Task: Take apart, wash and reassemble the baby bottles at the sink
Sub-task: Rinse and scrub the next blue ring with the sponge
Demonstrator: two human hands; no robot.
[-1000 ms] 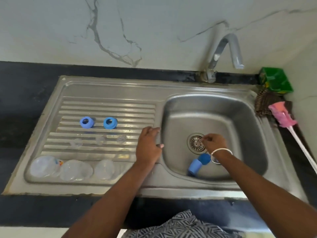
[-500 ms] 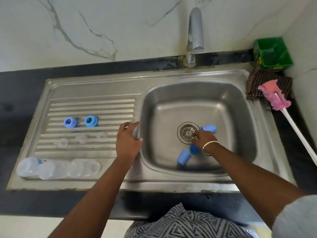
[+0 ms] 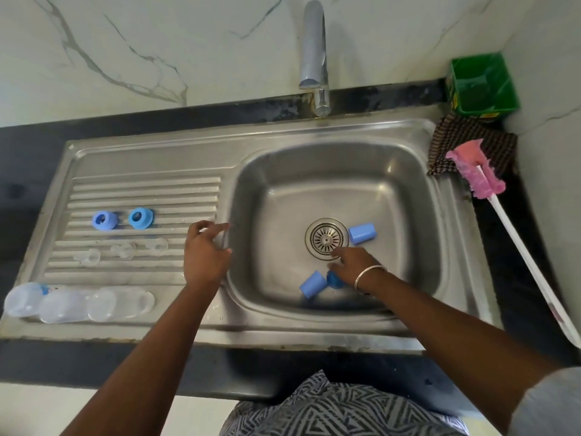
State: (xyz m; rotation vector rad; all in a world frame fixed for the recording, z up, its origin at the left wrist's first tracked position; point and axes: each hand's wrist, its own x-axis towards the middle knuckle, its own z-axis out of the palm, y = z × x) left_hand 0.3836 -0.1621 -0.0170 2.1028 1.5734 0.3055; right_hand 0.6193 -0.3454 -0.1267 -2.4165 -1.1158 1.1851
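the right hand (image 3: 352,262) is down in the sink basin (image 3: 408,190), right of centre in the frame, fingers loosely spread and reaching toward the drain (image 3: 327,238). it holds nothing that i can see. a darker blue piece (image 3: 334,279) sits just under its palm side, touching or nearly so; i can't tell which, and i can't tell what part it is.

two light blue caps lie on their sides on the basin floor. the near cap (image 3: 312,284) is just left of and below the hand, its long axis running from lower left to upper right. the far cap (image 3: 362,233) is above the hand and to its right, just beside the drain, long axis roughly left to right. the right hand is plainly nearer to both; my guess is that the near cap is the easier pick, a short pull back toward the wrist.

the left hand (image 3: 206,253) hovers at the basin's left rim, fingers loosely curled, gripping nothing.

on the drainboard (image 3: 141,184) at left are two blue collar rings (image 3: 105,220), three clear teats (image 3: 125,249) below them, and clear bottles (image 3: 63,302) lying along the lower left edge, so the parts are apart and not yet reassembled.

a green tub (image 3: 484,84) sits upper right with yellow print on its side, too small to read. one bottle has a coloured mark, also unreadable. a pink brush (image 3: 474,173) lies at right.
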